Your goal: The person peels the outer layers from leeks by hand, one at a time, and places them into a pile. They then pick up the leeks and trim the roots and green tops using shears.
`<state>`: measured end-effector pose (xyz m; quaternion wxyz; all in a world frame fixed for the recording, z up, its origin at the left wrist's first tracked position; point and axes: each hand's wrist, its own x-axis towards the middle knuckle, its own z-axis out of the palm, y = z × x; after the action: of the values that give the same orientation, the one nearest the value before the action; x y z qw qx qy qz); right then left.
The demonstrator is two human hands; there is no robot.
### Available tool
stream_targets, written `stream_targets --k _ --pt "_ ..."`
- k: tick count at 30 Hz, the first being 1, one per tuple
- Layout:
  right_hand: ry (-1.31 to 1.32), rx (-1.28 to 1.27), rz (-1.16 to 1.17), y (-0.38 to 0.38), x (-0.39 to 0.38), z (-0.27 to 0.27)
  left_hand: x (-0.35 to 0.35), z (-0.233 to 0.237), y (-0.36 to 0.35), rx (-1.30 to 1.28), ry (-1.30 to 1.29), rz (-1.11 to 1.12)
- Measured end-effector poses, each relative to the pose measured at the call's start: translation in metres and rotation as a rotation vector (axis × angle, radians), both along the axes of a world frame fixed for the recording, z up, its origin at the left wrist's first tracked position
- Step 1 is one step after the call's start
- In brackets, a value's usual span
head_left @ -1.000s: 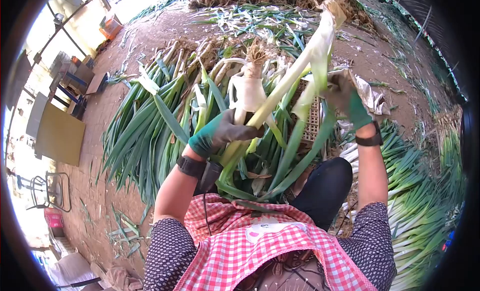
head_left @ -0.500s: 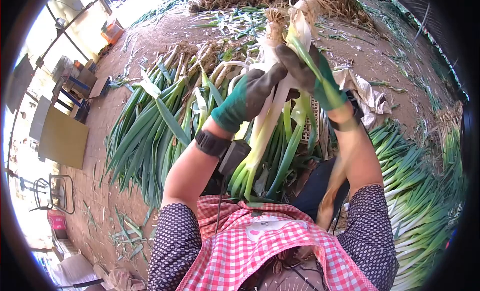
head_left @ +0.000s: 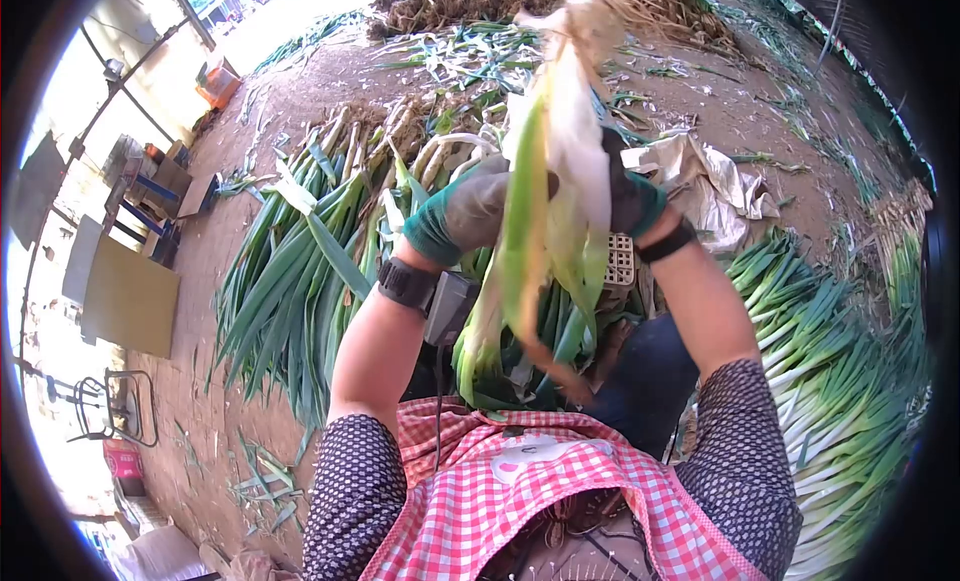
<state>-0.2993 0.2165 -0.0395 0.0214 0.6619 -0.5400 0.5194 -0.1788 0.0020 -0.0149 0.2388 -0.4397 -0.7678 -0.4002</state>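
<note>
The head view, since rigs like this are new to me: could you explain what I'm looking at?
There is no machine here. A camera on a person's head looks forward and down, so the checked apron at the bottom is the wearer's.

Both hands are gloved. The left hand grips some leeks, roots up and leaves hanging; blur hides how many. The right hand is against their other side, its fingers mostly hidden.

On the ground, a leafy pile lies to the left and a paler-stemmed pile to the right. Between them are a crate, partly covered, and a crumpled cloth.
</note>
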Motion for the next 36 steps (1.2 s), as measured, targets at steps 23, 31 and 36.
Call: stream_targets --k 23,31,36 --pt "-0.334 0.071 -1.671 0.322 -0.193 0.214 0.007 -0.06 -0.026 0.468 -0.894 -0.221" --pt "-0.376 0.396 -0.881 0.138 -0.031 0.121 -0.038 -0.044 0.078 0.562 -0.797 0.543" --pt "-0.78 0.463 -0.479 0.032 0.005 0.037 -0.038 -0.054 0.104 0.178 -0.513 0.869"
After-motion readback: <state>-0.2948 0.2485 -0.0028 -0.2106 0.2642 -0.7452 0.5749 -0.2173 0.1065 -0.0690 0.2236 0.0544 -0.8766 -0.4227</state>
